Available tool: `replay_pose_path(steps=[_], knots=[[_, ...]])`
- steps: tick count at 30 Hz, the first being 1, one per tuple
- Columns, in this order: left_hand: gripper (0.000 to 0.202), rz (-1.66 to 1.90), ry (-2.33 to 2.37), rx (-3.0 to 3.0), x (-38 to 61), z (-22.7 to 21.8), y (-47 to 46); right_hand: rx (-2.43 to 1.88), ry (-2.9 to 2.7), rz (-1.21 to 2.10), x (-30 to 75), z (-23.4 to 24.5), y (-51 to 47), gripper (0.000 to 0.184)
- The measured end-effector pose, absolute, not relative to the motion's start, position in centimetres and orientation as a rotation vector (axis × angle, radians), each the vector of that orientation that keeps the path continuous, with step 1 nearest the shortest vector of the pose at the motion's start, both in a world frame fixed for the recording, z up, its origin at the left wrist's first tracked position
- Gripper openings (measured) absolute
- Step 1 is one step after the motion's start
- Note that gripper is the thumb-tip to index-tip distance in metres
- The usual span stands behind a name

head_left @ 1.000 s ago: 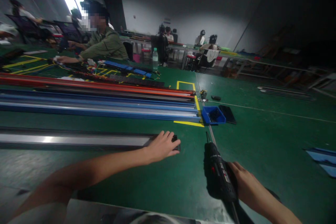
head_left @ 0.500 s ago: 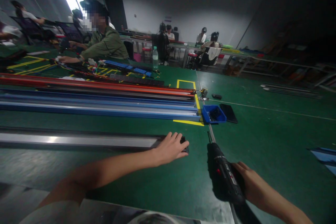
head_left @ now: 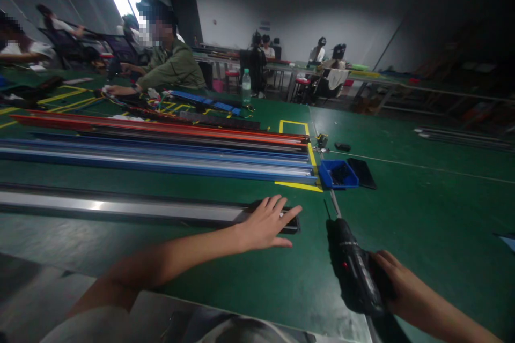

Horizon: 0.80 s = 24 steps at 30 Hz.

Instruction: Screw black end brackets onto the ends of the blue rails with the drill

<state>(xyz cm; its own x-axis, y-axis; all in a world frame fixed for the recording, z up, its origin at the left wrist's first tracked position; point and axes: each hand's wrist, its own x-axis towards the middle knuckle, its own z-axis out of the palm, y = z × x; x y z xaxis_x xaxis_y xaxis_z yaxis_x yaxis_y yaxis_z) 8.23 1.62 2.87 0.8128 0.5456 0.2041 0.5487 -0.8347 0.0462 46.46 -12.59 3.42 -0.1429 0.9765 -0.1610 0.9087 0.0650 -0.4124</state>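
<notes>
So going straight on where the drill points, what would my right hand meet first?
Past the yellow tape, the drill in your right hand would probably meet the blue bin or the neighbouring blue rails first; its height is unclear, so I can't tell which.

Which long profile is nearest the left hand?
The black-edged silver profile, its end under the left hand; the red and blue profiles lie farther away.

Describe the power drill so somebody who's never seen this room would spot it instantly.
On the green table, find the small blue bin. Nearer the camera, the right hand grips the black power drill. Unlike the flat black slab beside the bin, it has a long, thin bit and a red spot on its body.
</notes>
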Motion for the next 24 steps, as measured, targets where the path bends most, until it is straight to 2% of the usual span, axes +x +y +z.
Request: replay_pose_path(steps=[3, 5, 10, 15, 18, 24], knots=[[0.104, -0.273, -0.945, -2.987, 4.2, 3.5, 2.1, -1.924, -2.305, 0.530, 47.7, 4.8, -13.0, 0.081], [0.105, -0.188, -0.992, -3.013, 0.0, 3.8, 2.6, -1.925, -2.342, 0.407, 47.5, 6.5, -12.7, 0.087], [0.109, 0.033, -1.205, -3.031, -13.3, 3.0, 3.7, -1.875, -2.192, 0.542, 40.7, 9.4, -9.6, 0.073], [0.095, 0.146, -1.409, -2.816, -23.2, 2.8, 4.2, -1.915, -1.950, 0.854, 32.7, 7.2, -4.9, 0.061], [0.084, 0.201, -1.463, -2.712, -25.4, 2.8, 4.3, -1.905, -1.929, 1.034, 30.5, 5.3, -3.0, 0.050], [0.070, 0.188, -1.467, -2.718, -25.3, 2.2, 4.7, -1.843, -1.993, 0.972, 28.9, 3.4, -1.7, 0.036]])
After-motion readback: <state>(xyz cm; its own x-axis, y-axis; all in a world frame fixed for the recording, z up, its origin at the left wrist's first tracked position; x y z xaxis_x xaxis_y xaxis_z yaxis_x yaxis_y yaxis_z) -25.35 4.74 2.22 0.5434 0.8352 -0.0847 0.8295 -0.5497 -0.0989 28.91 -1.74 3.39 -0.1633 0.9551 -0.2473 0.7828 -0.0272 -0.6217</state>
